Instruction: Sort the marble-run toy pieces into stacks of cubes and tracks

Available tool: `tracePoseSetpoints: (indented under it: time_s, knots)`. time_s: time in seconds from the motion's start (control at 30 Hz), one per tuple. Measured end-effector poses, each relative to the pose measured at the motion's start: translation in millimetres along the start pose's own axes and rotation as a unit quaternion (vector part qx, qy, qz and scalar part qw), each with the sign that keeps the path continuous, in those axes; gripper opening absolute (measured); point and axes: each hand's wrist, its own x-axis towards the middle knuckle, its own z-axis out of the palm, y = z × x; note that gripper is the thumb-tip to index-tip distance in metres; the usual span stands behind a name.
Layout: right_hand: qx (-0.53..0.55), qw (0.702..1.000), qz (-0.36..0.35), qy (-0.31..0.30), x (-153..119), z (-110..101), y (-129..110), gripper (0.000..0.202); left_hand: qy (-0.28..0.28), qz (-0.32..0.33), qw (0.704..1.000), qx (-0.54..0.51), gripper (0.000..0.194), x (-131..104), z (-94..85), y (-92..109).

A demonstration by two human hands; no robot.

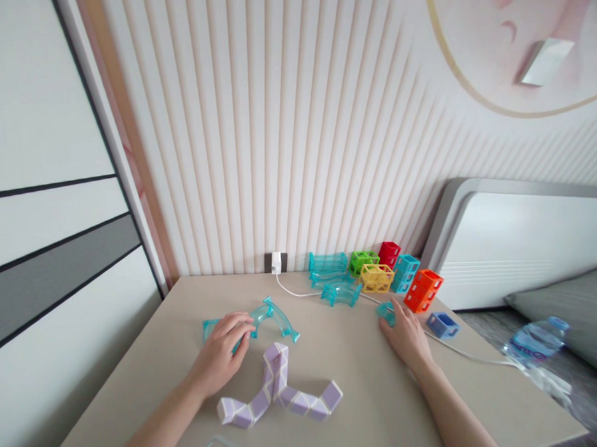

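Observation:
On the left, my left hand (225,347) is curled over see-through turquoise track pieces, its fingers gripping one. A curved track piece (282,319) arches out to the right of those fingers, joined to the parts beside it. My right hand (407,334) has its fingers closed around a small turquoise track piece (386,313) on the right side of the table; most of that piece is hidden. Between my forearms lies a lilac and white folding snake puzzle (274,385), bent into a three-armed shape.
Spare turquoise track pieces (328,265) lie near the wall, beside green (364,261), yellow (377,277), red (389,253), teal (405,273), orange (423,291) and blue (442,325) open blocks. A white cable (468,356) crosses the table from a charger (276,262). A water bottle (535,341) lies beyond the right edge.

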Motion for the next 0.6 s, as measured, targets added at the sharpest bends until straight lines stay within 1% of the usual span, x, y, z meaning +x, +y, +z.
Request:
tracePoseSetpoints:
  time_s: [0.17, 0.27, 0.33, 0.47, 0.6]
  knots:
    - [0.029, 0.999, 0.011, 0.024, 3, -1, 0, 0.061, -0.006, 0.0, 1.0, 0.008, 0.021, -1, 0.8, -2]
    - [0.027, 0.997, 0.029, 0.058, 12, -2, 4, 0.064, -0.006, 0.004, 1.0, 0.013, 0.021, -2, 0.6, -3]
    - [0.02, 0.997, 0.041, 0.067, 19, -2, 8, 0.065, -0.006, 0.004, 1.0, 0.014, 0.021, -2, 0.8, -3]
    - [0.005, 0.997, 0.055, 0.044, 28, 2, 13, 0.062, -0.009, 0.002, 1.0, 0.012, 0.021, -2, 1.5, -3]
    - [-0.007, 0.998, 0.063, 0.018, 27, 6, 15, 0.06, -0.003, -0.004, 1.0, 0.006, 0.021, -2, 1.0, -2]
